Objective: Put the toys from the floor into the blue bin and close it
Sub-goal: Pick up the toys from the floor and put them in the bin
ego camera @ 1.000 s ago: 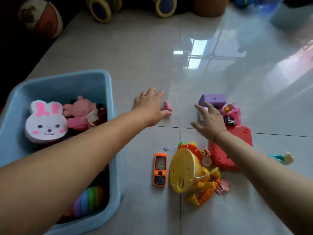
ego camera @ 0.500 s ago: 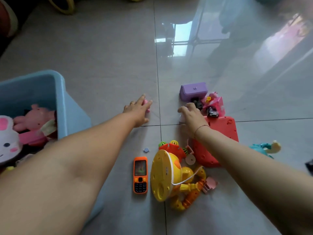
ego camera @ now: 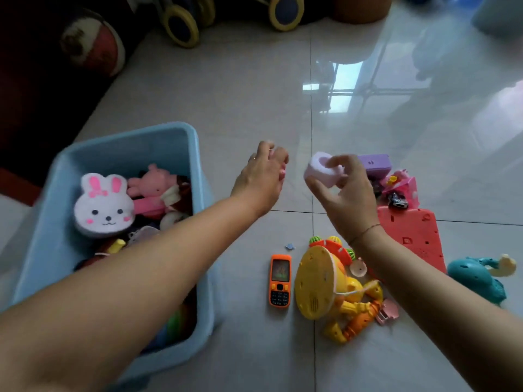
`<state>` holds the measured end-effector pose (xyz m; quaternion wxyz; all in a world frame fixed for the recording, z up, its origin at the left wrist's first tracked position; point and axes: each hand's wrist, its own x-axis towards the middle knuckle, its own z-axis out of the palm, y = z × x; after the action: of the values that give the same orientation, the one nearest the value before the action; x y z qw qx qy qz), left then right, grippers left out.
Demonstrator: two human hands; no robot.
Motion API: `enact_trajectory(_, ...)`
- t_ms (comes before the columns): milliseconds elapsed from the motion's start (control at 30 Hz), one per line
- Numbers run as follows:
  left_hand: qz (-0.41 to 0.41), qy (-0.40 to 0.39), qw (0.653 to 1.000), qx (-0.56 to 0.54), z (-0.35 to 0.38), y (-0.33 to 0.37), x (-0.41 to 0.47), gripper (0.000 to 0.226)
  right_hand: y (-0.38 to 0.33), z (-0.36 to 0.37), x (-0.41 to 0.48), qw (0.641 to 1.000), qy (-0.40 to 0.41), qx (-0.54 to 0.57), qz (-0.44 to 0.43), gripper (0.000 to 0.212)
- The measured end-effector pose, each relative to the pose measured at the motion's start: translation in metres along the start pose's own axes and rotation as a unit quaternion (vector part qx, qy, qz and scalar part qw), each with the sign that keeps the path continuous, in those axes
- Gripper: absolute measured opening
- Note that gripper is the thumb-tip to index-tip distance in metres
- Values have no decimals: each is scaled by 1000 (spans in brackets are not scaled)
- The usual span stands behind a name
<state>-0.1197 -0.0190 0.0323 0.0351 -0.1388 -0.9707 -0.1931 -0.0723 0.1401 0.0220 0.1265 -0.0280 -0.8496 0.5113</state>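
Note:
The open blue bin [ego camera: 195, 176] stands on the floor at the left, holding a white bunny plush [ego camera: 103, 206], a pink pig toy [ego camera: 151, 183] and other toys. My left hand [ego camera: 261, 176] is raised right of the bin, its fingers curled round a small pink toy [ego camera: 283, 172] that is mostly hidden. My right hand [ego camera: 343, 193] is lifted beside it and pinches a pale pink hollow block [ego camera: 321, 172]. On the floor lie an orange toy phone [ego camera: 280, 280], a yellow toy [ego camera: 315, 284], a red board [ego camera: 410, 234], a purple box [ego camera: 375, 164] and a teal toy [ego camera: 477, 277].
Small pink pieces and a toy car [ego camera: 397, 200] sit behind the red board. A tiny grey piece [ego camera: 289, 246] lies near the phone. A ball [ego camera: 93, 46] and yellow-rimmed wheels [ego camera: 181, 26] stand at the back. Glossy tile floor stretches ahead.
Both hands have risen from the floor. The left one has picked up the small pink toy and the right one the pale pink block. The camera has tilted back toward the bin.

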Motion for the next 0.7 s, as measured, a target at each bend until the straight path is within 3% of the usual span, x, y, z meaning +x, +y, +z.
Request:
enact_trajectory(100,2,79,996,-41,-67,-19,-45,31,-64,21,-19,996,-45,47,-65,35)
enact_trajectory(233,-74,142,986,-55,-124,-66,-121,41,-125,62,-54,975,-169,61,-132,35)
enact_trajectory(300,-119,129,984,-39,-134,-92,-152,55,-140,84,-63,963,-214,59,-152,36)
enact_trajectory(400,-174,49,983,-24,-132,-120,-181,74,-146,113,-65,952,-257,2,-168,50)
enact_trajectory(500,-173,4,983,57,-123,-127,-193,100,-132,121,-62,955,-251,-60,-148,67)
enact_trajectory(700,-111,-26,992,49,-102,-82,-159,98,-48,66,-53,978,-139,-149,-49,67)
